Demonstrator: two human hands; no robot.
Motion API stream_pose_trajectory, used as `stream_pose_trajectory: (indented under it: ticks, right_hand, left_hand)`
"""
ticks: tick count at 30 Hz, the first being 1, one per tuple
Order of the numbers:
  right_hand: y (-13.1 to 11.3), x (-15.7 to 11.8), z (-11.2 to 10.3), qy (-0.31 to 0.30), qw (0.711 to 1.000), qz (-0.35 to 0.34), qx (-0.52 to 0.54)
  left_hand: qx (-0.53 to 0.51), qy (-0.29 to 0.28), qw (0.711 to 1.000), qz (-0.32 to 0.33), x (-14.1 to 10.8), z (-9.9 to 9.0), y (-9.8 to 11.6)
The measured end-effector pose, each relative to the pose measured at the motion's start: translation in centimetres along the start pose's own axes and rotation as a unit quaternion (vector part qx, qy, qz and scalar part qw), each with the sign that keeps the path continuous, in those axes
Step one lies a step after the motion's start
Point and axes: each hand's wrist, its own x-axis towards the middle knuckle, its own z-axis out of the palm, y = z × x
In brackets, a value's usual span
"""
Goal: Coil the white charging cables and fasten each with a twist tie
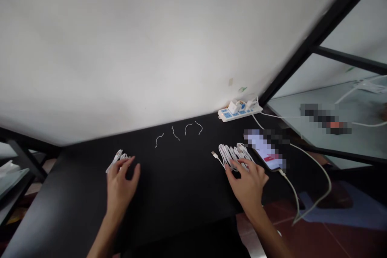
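a: what's the left hand (121, 185) up to?

b: it's over the black bench (178, 205), fingers (128, 171) spread open, not closed on anything i can make out. right at the fingertips sits a small coiled white cable (119, 157), partly behind the hand, with its flat white end (111, 164) pointing down to the left.

a: and the right hand (248, 189)?

b: resting on a looped bundle of white cable (234, 155), further along the bench. its fingers (242, 165) lie open across the loops, draped rather than clenched. a small metal-tipped connector (214, 155) sticks out of the bundle's left side.

a: what's next to that bundle?

b: a phone (267, 153) lying just beside it, screen blurred out, with a thick white cable (298, 181) running from its bottom end over the bench edge and looping down toward the red tile floor (338, 240).

a: anything further back?

b: four short white wire pieces (178, 130) lie in a loose row on the bench, well apart from both hands. past them, against the white wall (136, 48), is a white power strip (240, 113) with blue panels and white plugs in it.

a: and off to the right?

b: a black metal frame (320, 36) around a pale glass panel (356, 105), with more white cord (363, 123) behind it.
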Motion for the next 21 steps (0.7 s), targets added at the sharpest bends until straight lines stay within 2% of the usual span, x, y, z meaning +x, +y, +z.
stream_pose_trajectory:
  ticks: [1, 2, 3, 4, 5, 6, 7, 8, 9, 12, 17, 19, 21]
  right_hand:
    - [0.0, -0.1, -0.1, -0.011, 1.000, -0.006, 0.002]
    - [-0.2, -0.2, -0.1, -0.017, 1.000, -0.012, 0.006]
    - [-0.5, -0.4, -0.1, -0.020, 1.000, -0.016, 0.011]
    - [-0.9, -0.5, -0.1, -0.021, 0.999, -0.020, 0.018]
    - [-1.4, -0.7, 0.0, -0.023, 0.999, -0.026, 0.027]
    - [-1.8, -1.0, 0.0, -0.026, 0.998, -0.037, 0.041]
    - [-2.3, -1.3, 0.0, -0.034, 0.996, -0.050, 0.058]
    - [-2.8, -1.6, 0.0, -0.044, 0.994, -0.065, 0.079]
    - [-3.2, -1.9, 0.0, -0.058, 0.990, -0.080, 0.102]
    - [-4.6, -2.9, 0.1, -0.100, 0.977, -0.103, 0.157]
    - [-7.0, -3.8, 0.9, -0.152, 0.961, -0.120, 0.197]
    - [-8.0, -3.6, 1.4, -0.164, 0.954, -0.130, 0.213]
    - [-8.7, -3.2, 1.9, -0.174, 0.946, -0.140, 0.237]
  left_hand:
    - [-0.090, -0.048, 0.994, -0.027, -0.8, 0.6, 2.2]
    - [-0.182, -0.132, 0.973, -0.060, -1.6, 1.3, 4.5]
    - [-0.260, -0.218, 0.935, -0.104, -2.4, 2.2, 6.7]
    - [-0.324, -0.298, 0.886, -0.146, -3.1, 3.1, 8.9]
    - [-0.374, -0.356, 0.837, -0.183, -3.7, 4.1, 10.8]
    - [-0.407, -0.392, 0.796, -0.217, -4.1, 5.0, 12.4]
    - [-0.427, -0.410, 0.769, -0.243, -4.3, 5.9, 13.6]
    - [-0.436, -0.418, 0.756, -0.254, -4.4, 6.6, 14.5]
    - [-0.433, -0.415, 0.758, -0.256, -4.4, 7.1, 15.0]
    - [-0.410, -0.387, 0.797, -0.217, -4.0, 7.7, 15.0]
    - [-0.340, -0.313, 0.878, -0.122, -3.6, 6.7, 13.2]
    - [-0.317, -0.282, 0.901, -0.091, -3.5, 6.3, 12.5]
    - [-0.299, -0.261, 0.914, -0.087, -3.3, 6.1, 11.7]
